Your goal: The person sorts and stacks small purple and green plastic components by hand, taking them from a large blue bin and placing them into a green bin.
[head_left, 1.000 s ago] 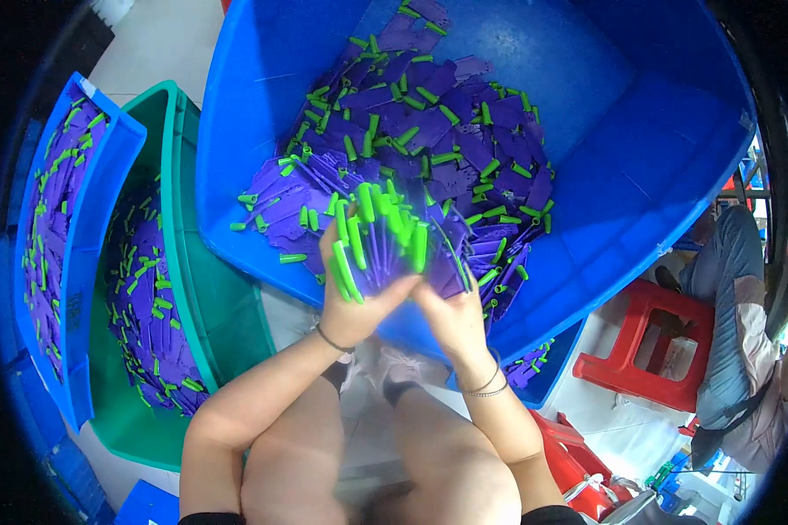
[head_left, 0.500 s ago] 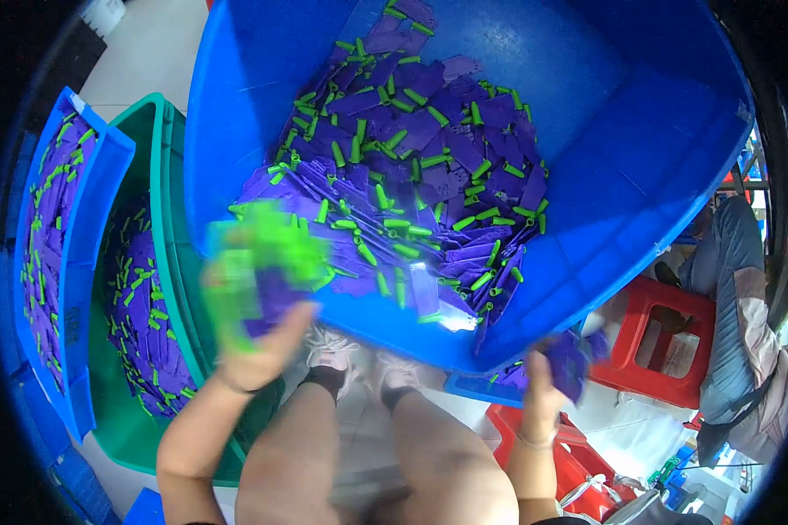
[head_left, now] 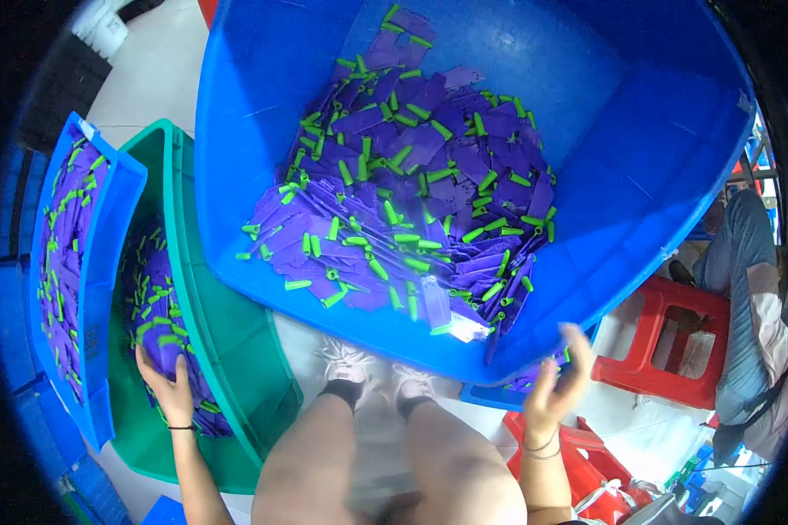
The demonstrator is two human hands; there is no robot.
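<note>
My left hand [head_left: 168,381] reaches down into the green bin [head_left: 178,175], its thumb and fingers apart. Between and just beyond them are slightly blurred flat purple pieces with green handles [head_left: 161,338], lying over the heap there. My right hand [head_left: 555,389] is raised by the near right rim of the big blue bin [head_left: 341,328], fingers apart and nothing in it. Inside that bin lies a large pile of the same blade-shaped purple pieces [head_left: 411,175] with green handles. One pale piece [head_left: 435,300] catches the light near the front.
A tilted blue crate [head_left: 102,271] full of similar pieces stands left of the green bin. Red stools [head_left: 665,341] stand at the right, near a seated person's leg [head_left: 744,254]. A smaller blue tray [head_left: 490,396] with purple pieces sits partly beneath the big bin.
My left hand has moved left and down from the blue bin's edge into the green bin with its bunch of pieces. My right hand has let go of its purple pieces.
</note>
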